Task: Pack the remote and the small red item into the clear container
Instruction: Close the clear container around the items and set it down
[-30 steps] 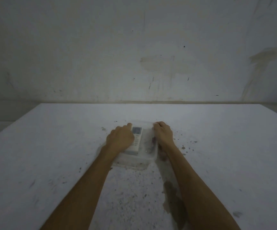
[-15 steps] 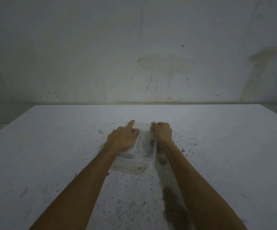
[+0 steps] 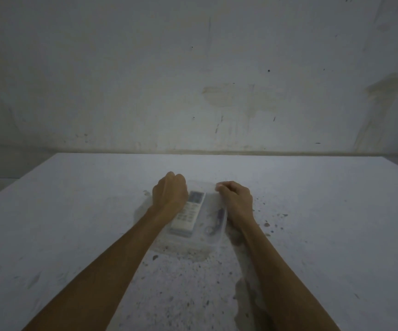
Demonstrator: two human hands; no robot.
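The clear container (image 3: 213, 244) sits on the white table (image 3: 74, 211) in front of me. Inside it on the left lies the white remote (image 3: 188, 215), its screen end pointing away from me. The small dark red item (image 3: 220, 214) lies along the inside of the right wall. My left hand (image 3: 169, 192) is curled into a fist over the container's far left corner. My right hand (image 3: 237, 199) has its fingers curled over the far right rim. Whether a lid covers the container I cannot tell.
The tabletop is speckled with dark crumbs and stains around and in front of the container, with a dark smear (image 3: 243, 297) near my right forearm. A stained wall (image 3: 193, 68) rises right behind the table's far edge. The table's left edge (image 3: 16, 180) drops off.
My left hand has slid off the remote toward the container's far left corner and curled shut, so most of the remote now shows. My right hand stays on the right rim.
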